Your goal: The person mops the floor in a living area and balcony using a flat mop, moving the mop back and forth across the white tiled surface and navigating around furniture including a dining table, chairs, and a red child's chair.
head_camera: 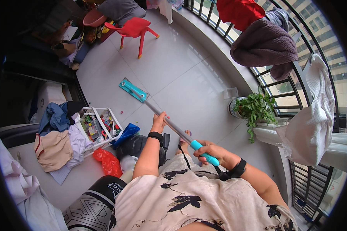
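Note:
A flat mop with a grey pole (173,125) slants across the tiled floor (188,89) ahead of me. Its turquoise head (134,90) lies flat on the tiles, a grey pad edge showing around it. Partway down the pole, my left hand (159,122) is wrapped around the shaft. My right hand (212,153) grips the turquoise handle (205,153) at the upper end, close to my body. Small pink and yellowish bits (121,112) lie on the floor to the left of the pole.
A red child's chair (134,28) stands beyond the mop head. On the right, a potted plant (256,106) and a clear plastic container (230,93) sit by the ledge under the railing. A white rack (104,121) of small items, clothes and a red plastic bag (108,162) crowd my left.

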A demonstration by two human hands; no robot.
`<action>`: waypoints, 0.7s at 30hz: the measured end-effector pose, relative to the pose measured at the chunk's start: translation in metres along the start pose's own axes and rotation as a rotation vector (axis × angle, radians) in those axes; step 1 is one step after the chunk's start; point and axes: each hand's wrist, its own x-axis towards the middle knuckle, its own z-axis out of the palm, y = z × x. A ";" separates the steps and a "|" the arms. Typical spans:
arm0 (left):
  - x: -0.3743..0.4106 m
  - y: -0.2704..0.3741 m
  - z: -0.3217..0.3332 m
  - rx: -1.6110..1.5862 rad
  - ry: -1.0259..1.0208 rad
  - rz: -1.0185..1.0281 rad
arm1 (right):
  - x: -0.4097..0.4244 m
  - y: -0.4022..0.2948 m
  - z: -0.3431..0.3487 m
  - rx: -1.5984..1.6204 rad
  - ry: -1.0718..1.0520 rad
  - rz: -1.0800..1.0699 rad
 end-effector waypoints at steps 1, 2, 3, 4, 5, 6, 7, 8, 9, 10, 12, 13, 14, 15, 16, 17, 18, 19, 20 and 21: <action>0.008 0.008 -0.004 0.043 -0.002 -0.001 | 0.007 0.000 0.001 0.108 -0.043 -0.006; 0.013 0.012 -0.006 0.120 0.014 -0.023 | 0.011 0.000 0.004 0.185 -0.055 -0.020; 0.016 0.017 -0.006 0.192 0.035 -0.040 | 0.013 0.003 0.002 0.267 -0.076 -0.027; 0.021 0.019 -0.004 0.240 0.052 -0.091 | 0.016 0.008 -0.003 0.349 -0.097 -0.035; 0.025 0.020 0.000 0.289 0.068 -0.143 | 0.016 0.011 -0.007 0.433 -0.117 -0.044; 0.027 0.019 0.003 0.336 0.086 -0.198 | 0.011 0.009 -0.013 0.450 -0.099 -0.027; 0.027 0.014 0.007 0.355 0.054 -0.211 | 0.003 0.010 -0.018 0.498 -0.072 -0.025; 0.026 0.007 0.014 0.375 0.021 -0.225 | -0.008 0.011 -0.022 0.546 -0.044 -0.025; 0.026 -0.001 0.022 0.395 -0.010 -0.237 | -0.018 0.012 -0.027 0.594 -0.019 -0.023; 0.023 -0.010 0.033 0.397 -0.048 -0.240 | -0.029 0.016 -0.034 0.635 -0.035 -0.064; 0.015 -0.030 0.060 0.422 -0.100 -0.265 | -0.059 0.029 -0.049 0.730 -0.032 -0.092; 0.008 -0.040 0.075 0.436 -0.127 -0.279 | -0.073 0.037 -0.057 0.786 -0.039 -0.105; 0.000 -0.049 0.091 0.471 -0.146 -0.307 | -0.089 0.045 -0.062 0.810 -0.027 -0.138; -0.013 -0.055 0.110 0.505 -0.164 -0.334 | -0.106 0.051 -0.066 0.832 -0.017 -0.169; -0.027 -0.058 0.130 0.540 -0.187 -0.363 | -0.122 0.059 -0.068 0.857 -0.002 -0.205; -0.041 -0.060 0.148 0.606 -0.216 -0.421 | -0.137 0.068 -0.069 0.871 0.030 -0.235; -0.059 -0.059 0.166 0.674 -0.241 -0.481 | -0.152 0.078 -0.072 0.889 0.061 -0.261; -0.072 -0.063 0.180 0.742 -0.267 -0.538 | -0.164 0.091 -0.073 0.904 0.092 -0.290; -0.081 -0.073 0.190 0.785 -0.310 -0.544 | -0.176 0.106 -0.077 0.919 0.118 -0.302; -0.085 -0.095 0.193 0.778 -0.373 -0.532 | -0.190 0.120 -0.076 0.942 0.154 -0.321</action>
